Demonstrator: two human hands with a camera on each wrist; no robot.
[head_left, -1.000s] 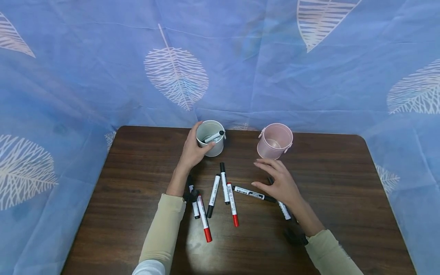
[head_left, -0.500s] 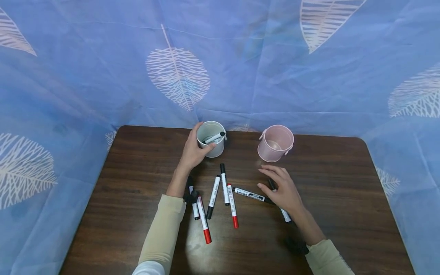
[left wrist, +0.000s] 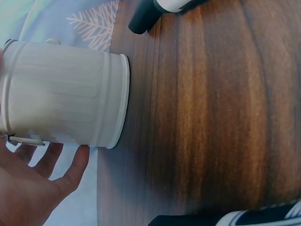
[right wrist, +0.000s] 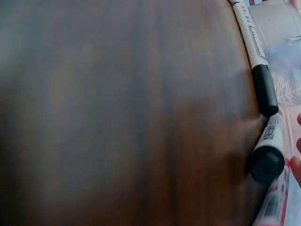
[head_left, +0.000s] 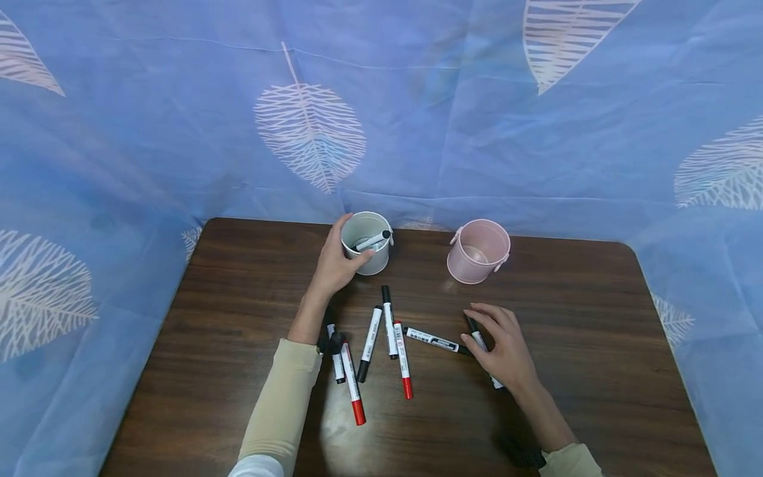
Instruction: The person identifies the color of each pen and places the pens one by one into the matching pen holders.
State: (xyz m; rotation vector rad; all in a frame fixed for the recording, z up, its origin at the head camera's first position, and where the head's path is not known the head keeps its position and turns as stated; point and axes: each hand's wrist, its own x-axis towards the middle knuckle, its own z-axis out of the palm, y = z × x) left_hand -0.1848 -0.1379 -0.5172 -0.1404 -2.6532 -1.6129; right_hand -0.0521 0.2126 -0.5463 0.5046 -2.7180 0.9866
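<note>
My left hand [head_left: 335, 265] holds a small pale grey-green bucket [head_left: 375, 265] by its side, thumb near the rim. A black-capped marker [head_left: 373, 240] leans inside it. In the left wrist view, fingers [left wrist: 75, 167] touch the bucket wall [left wrist: 61, 94]. My right hand [head_left: 507, 348] hovers, fingers parted and slightly bent, above a black marker [head_left: 477, 336] partly hidden beneath it. Whether it touches the marker I cannot tell. Beside the thumb lies another black marker [head_left: 432, 339]. At the right wrist view's edge, only fingertips [right wrist: 296, 168] show, near a marker's black end [right wrist: 266, 165].
A pink bucket [head_left: 477, 255] stands at the table's back, right of the grey-green one. Several markers lie mid-table, including two red-capped markers, one [head_left: 403, 361] further back and one [head_left: 354, 384] nearer. The wooden table [head_left: 596, 331] meets a blue leaf-print cloth [head_left: 417, 132] behind.
My right hand has moved away from the pink bucket, toward me and slightly right, down over the black marker. The left hand stays on the grey-green bucket.
</note>
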